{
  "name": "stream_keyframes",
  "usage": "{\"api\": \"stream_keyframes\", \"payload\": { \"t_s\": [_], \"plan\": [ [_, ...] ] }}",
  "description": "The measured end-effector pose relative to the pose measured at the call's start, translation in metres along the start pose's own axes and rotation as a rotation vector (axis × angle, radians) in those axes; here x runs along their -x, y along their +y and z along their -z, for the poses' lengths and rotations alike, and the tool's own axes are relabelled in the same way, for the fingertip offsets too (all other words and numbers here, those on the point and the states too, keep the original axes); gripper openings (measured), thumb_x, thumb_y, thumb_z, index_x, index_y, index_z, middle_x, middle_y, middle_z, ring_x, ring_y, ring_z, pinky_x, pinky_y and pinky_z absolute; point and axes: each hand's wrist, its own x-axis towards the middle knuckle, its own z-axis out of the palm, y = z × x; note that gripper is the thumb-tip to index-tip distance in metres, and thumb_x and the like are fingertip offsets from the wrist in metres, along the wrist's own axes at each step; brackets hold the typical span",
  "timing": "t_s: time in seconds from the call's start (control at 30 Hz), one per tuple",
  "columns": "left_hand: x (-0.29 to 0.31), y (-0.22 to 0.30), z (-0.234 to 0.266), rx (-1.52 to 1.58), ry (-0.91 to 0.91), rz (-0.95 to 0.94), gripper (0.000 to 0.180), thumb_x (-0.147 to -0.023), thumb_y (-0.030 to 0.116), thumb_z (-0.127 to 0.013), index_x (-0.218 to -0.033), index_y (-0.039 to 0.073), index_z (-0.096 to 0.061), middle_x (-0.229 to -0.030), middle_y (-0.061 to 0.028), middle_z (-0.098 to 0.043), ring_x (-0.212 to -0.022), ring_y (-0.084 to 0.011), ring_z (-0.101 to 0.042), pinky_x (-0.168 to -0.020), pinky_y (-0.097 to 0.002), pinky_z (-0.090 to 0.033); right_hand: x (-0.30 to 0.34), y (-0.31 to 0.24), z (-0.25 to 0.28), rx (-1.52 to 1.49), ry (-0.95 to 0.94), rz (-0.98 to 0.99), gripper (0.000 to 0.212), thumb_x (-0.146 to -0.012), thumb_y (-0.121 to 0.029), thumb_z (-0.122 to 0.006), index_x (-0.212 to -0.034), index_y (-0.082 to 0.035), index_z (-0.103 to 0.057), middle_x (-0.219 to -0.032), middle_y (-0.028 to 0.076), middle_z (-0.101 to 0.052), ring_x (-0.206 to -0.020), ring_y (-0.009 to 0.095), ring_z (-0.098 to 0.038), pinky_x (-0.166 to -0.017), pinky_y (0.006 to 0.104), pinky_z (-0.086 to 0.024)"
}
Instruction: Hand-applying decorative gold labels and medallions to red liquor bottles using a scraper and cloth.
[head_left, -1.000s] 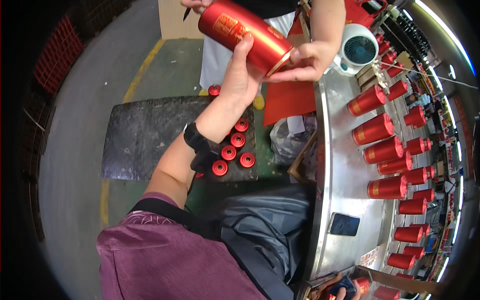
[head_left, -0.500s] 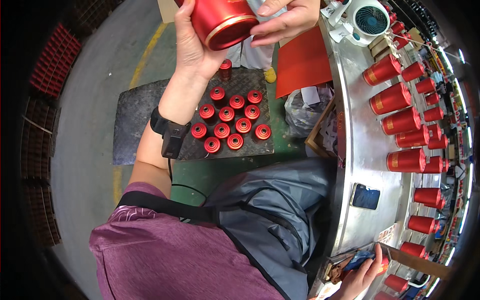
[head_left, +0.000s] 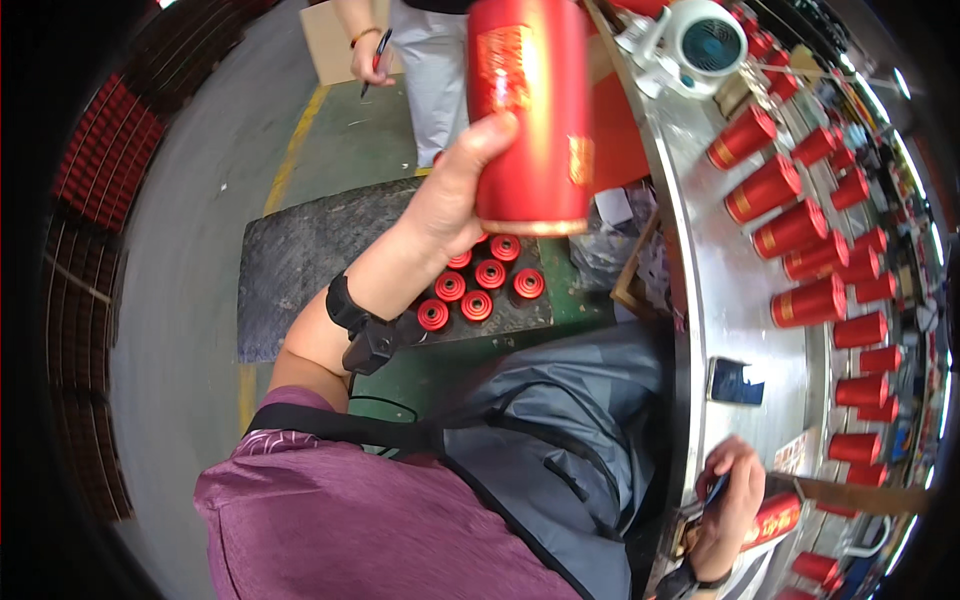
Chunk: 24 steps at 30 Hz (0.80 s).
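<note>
My left hand is wrapped round a red metal canister with gold print and a gold rim at its lower end, held up in front of me. The thumb presses on its side; most fingers are hidden behind it. At the bench edge, lower right, my right hand has its fingers curled on a dark blue cloth, which shows only in part. Beside that hand lies another red canister. Below the raised canister, several red canisters with stepped lids stand on a dark mat.
A person's hand holds a dark pen beyond the mat. Along the metal bench are several red canisters, a phone and a white fan. A wooden bar crosses near my right hand. Stacked crates line the left.
My left hand has brought the canister nearer and turned its printed side toward me. The other person's hand no longer shows at it. My right hand has risen with its fingers curled in.
</note>
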Motion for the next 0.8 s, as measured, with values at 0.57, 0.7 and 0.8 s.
{"api": "stream_keyframes", "payload": {
  "t_s": [0.57, 0.7, 0.8],
  "plan": [
    [0.029, -0.128, -0.153, 0.240, -0.921, 0.847, 0.073, -0.097, 0.045, -0.061, -0.149, -0.001, -0.040, -0.135, -0.0160, -0.061, -0.113, -0.0199, -0.066, -0.097, -0.0336, -0.054, -0.086, 0.092, 0.014, -0.735, -0.197, 0.215, 0.126, -0.063, -0.082, -0.069, -0.155, -0.006, -0.031, -0.149, 0.028, -0.046, -0.134, 0.038, -0.052, -0.112, 0.0527, -0.046],
    [0.029, -0.146, -0.166, 0.144, -0.896, 0.908, 0.066, -0.098, 0.044, -0.060, -0.144, -0.001, -0.045, -0.129, -0.0149, -0.064, -0.111, -0.0187, -0.068, -0.096, -0.0342, -0.056, -0.076, 0.092, 0.023, -0.756, -0.110, 0.288, 0.099, -0.070, -0.068, -0.075, -0.140, -0.004, -0.046, -0.123, 0.019, -0.057, -0.102, 0.025, -0.056, -0.082, 0.0380, -0.043],
    [0.024, -0.152, -0.176, 0.067, -0.906, 0.899, 0.062, -0.099, 0.044, -0.060, -0.140, -0.001, -0.048, -0.125, -0.0142, -0.066, -0.108, -0.0176, -0.069, -0.095, -0.0330, -0.056, -0.064, 0.083, 0.032, -0.763, -0.048, 0.330, 0.079, -0.075, -0.058, -0.079, -0.128, -0.003, -0.058, -0.104, 0.011, -0.066, -0.078, 0.015, -0.060, -0.060, 0.0270, -0.041]
  ]
}}
